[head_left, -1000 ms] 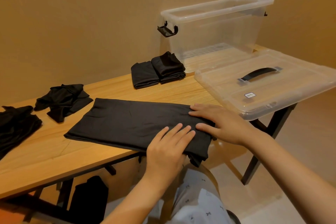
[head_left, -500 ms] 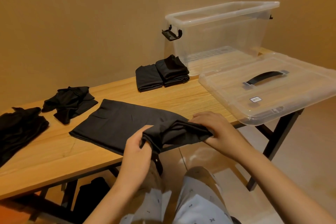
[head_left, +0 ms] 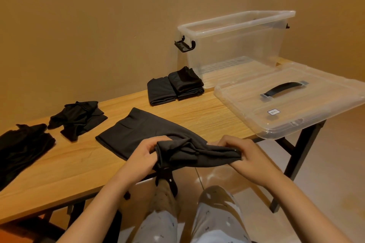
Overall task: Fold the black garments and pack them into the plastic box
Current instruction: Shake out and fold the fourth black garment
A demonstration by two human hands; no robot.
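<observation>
- While its far part lies flat on the bench (head_left: 207, 112), the black garment (head_left: 138, 130) has its near end raised at the front edge.
- Left grip (head_left: 144, 154) and right grip (head_left: 246, 154) each clasp that bunched end.

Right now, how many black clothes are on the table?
5: two folded black garments beside the clear plastic box, a crumpled black garment mid-left, a black heap far left, maybe hiding more, a spread black garment gripped by left hand and right hand.
</observation>
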